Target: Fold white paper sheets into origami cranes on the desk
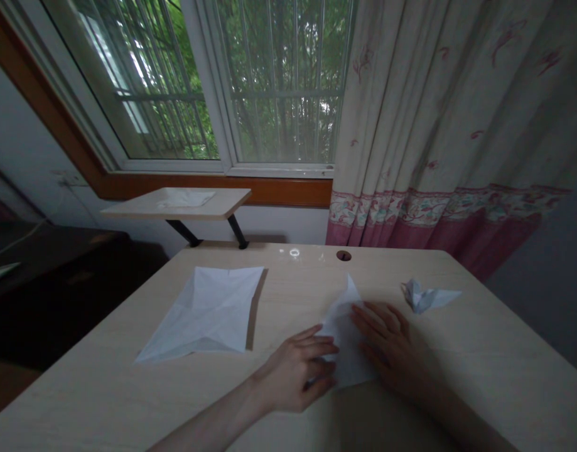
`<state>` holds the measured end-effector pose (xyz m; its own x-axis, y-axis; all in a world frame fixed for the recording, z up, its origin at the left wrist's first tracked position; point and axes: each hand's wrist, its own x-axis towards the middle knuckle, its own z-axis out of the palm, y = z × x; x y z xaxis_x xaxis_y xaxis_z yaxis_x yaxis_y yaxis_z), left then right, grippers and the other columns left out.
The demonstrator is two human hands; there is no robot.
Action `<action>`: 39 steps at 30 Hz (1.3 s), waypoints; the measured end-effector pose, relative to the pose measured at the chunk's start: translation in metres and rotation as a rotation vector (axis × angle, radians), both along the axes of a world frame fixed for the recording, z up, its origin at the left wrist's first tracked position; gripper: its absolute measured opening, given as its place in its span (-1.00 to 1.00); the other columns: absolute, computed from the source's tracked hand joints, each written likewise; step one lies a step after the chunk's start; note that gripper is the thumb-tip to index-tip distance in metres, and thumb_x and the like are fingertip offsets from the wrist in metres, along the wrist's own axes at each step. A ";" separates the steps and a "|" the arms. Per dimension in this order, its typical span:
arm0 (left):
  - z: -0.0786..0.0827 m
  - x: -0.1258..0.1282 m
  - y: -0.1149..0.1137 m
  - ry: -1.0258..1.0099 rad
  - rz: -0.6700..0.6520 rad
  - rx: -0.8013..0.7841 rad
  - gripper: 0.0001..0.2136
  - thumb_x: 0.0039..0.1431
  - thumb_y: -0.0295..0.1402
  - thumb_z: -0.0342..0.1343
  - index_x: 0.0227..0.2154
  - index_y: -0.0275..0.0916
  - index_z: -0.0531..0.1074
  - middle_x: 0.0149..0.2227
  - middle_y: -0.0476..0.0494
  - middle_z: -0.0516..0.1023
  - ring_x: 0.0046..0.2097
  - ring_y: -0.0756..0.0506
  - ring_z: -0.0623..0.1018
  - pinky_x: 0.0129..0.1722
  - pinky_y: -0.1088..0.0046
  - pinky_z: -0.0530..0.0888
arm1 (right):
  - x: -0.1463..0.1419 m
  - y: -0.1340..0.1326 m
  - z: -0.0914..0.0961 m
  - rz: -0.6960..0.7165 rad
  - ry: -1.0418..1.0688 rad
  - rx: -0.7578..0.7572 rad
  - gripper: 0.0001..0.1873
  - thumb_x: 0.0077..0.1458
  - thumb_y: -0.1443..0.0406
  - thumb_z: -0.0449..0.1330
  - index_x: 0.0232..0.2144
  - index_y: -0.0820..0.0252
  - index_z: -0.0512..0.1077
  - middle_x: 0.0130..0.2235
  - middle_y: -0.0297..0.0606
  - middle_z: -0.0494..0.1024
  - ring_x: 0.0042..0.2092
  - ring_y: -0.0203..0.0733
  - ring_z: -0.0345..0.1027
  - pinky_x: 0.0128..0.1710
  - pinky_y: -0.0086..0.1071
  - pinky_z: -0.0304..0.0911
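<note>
A folded sheet of white paper lies on the desk between my hands, one pointed corner standing out at its far end. At its left edge, my left hand has its fingers curled onto the paper, with the thumb bent in below them. My right hand lies flat across the right side of the sheet, fingers stretched out and covering part of it. A folded paper crane sits to the right, apart from my right hand. Left of my hands is a larger creased white sheet, spread out with slightly raised edges.
The pale wooden desk has a round cable hole near its back edge. A small raised shelf at the back left carries more white paper. Behind stand a barred window and a patterned curtain.
</note>
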<state>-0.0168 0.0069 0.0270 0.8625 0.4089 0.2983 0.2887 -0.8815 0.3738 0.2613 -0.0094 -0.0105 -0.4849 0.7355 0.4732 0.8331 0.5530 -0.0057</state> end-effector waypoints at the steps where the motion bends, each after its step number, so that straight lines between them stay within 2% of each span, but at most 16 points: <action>1: -0.002 0.000 0.000 -0.006 0.004 0.023 -0.75 0.38 -0.29 -0.01 -0.12 -0.20 0.57 0.03 -0.15 0.58 0.12 -0.13 0.52 0.34 0.19 0.18 | 0.000 0.000 0.001 0.006 -0.005 0.001 -0.41 0.31 0.32 0.02 0.34 -0.06 0.08 0.30 -0.29 0.31 0.35 -0.02 0.03 0.30 0.11 -0.20; 4: -0.006 0.001 -0.001 0.002 0.061 0.065 -0.71 0.42 -0.28 -0.09 -0.14 -0.23 0.54 -0.02 -0.14 0.61 0.01 -0.10 0.59 0.32 0.23 0.23 | 0.000 0.000 0.002 0.018 -0.007 -0.001 -0.43 0.32 0.32 0.02 0.33 -0.06 0.10 0.28 -0.29 0.34 0.32 -0.02 0.09 0.29 0.11 -0.19; 7: -0.005 0.002 -0.003 0.057 0.140 0.068 -0.70 0.42 -0.22 -0.08 -0.09 -0.26 0.49 -0.06 -0.16 0.61 -0.04 -0.13 0.60 0.28 0.22 0.28 | -0.002 0.001 0.001 0.018 0.005 -0.032 -0.45 0.32 0.32 0.02 0.31 -0.05 0.15 0.26 -0.26 0.37 0.29 -0.03 0.16 0.28 0.10 -0.11; 11: -0.002 0.003 -0.003 0.145 0.191 0.090 -0.60 0.38 -0.17 0.01 0.17 -0.24 0.32 0.09 -0.21 0.52 0.08 -0.23 0.52 0.23 0.13 0.33 | -0.003 0.002 -0.005 0.038 0.006 -0.085 -0.45 0.30 0.36 0.01 0.30 0.00 0.19 0.27 -0.23 0.36 0.26 -0.04 0.21 0.22 0.03 0.07; 13: -0.001 0.002 -0.002 0.170 0.192 0.098 -0.54 0.35 -0.12 0.05 0.21 -0.21 0.28 0.18 -0.21 0.44 0.13 -0.27 0.47 0.22 0.10 0.32 | -0.003 0.003 -0.008 0.025 0.010 -0.079 -0.44 0.29 0.37 0.00 0.31 0.03 0.18 0.29 -0.21 0.32 0.27 -0.03 0.19 0.21 0.01 0.11; 17: 0.000 0.002 -0.002 0.197 0.181 0.086 -0.57 0.37 -0.12 0.04 0.21 -0.16 0.29 0.24 -0.14 0.39 0.17 -0.27 0.42 0.25 0.08 0.26 | -0.003 0.004 -0.012 0.006 0.019 -0.066 -0.43 0.28 0.39 -0.01 0.31 0.03 0.18 0.31 -0.19 0.29 0.29 -0.04 0.16 0.21 0.00 0.12; 20: 0.001 0.001 -0.001 0.210 0.165 0.087 -0.61 0.39 -0.17 0.01 0.20 -0.15 0.29 0.25 -0.11 0.37 0.21 -0.24 0.39 0.27 0.08 0.22 | -0.003 0.004 -0.011 0.033 0.019 -0.049 -0.43 0.29 0.40 -0.02 0.31 0.00 0.18 0.31 -0.19 0.29 0.29 -0.06 0.17 0.20 -0.01 0.12; 23: 0.000 0.000 0.000 0.213 0.140 0.102 -0.64 0.41 -0.30 -0.02 0.21 -0.14 0.28 0.27 -0.08 0.35 0.24 -0.20 0.36 0.32 0.07 0.13 | -0.004 0.003 -0.007 0.070 -0.003 -0.049 -0.45 0.30 0.40 -0.02 0.30 0.03 0.18 0.29 -0.18 0.32 0.27 -0.09 0.22 0.22 0.01 0.09; 27: -0.006 -0.003 0.002 0.220 0.091 0.141 -0.54 0.31 -0.49 -0.01 0.25 -0.13 0.23 0.30 -0.06 0.30 0.30 -0.18 0.27 0.39 0.04 -0.10 | -0.004 0.002 -0.001 0.106 -0.010 -0.075 -0.49 0.31 0.39 -0.02 0.28 0.08 0.22 0.23 -0.16 0.40 0.21 -0.10 0.31 0.25 0.04 0.05; 30: -0.011 -0.004 0.003 0.231 0.084 0.168 -0.47 0.25 -0.55 -0.01 0.27 -0.12 0.21 0.31 -0.05 0.29 0.33 -0.18 0.23 0.39 0.04 -0.16 | -0.003 0.002 0.000 0.123 -0.006 -0.097 -0.51 0.33 0.37 -0.02 0.27 0.10 0.23 0.23 -0.15 0.41 0.20 -0.09 0.33 0.26 0.06 0.03; 33: -0.015 -0.005 0.005 0.239 0.100 0.201 -0.46 0.24 -0.59 -0.02 0.26 -0.12 0.21 0.30 -0.05 0.30 0.32 -0.19 0.25 0.39 0.02 -0.12 | -0.003 0.002 0.000 0.133 0.009 -0.090 -0.53 0.34 0.36 -0.02 0.27 0.11 0.24 0.21 -0.15 0.43 0.17 -0.09 0.36 0.25 0.06 0.05; 39: -0.018 -0.005 0.008 0.267 0.163 0.216 -0.45 0.24 -0.63 -0.06 0.27 -0.14 0.19 0.27 -0.09 0.36 0.25 -0.21 0.37 0.30 0.04 0.20 | -0.005 0.001 0.002 0.128 0.008 -0.125 -0.59 0.35 0.34 0.00 0.20 0.15 0.33 0.14 -0.18 0.51 0.14 -0.08 0.39 0.20 0.01 0.17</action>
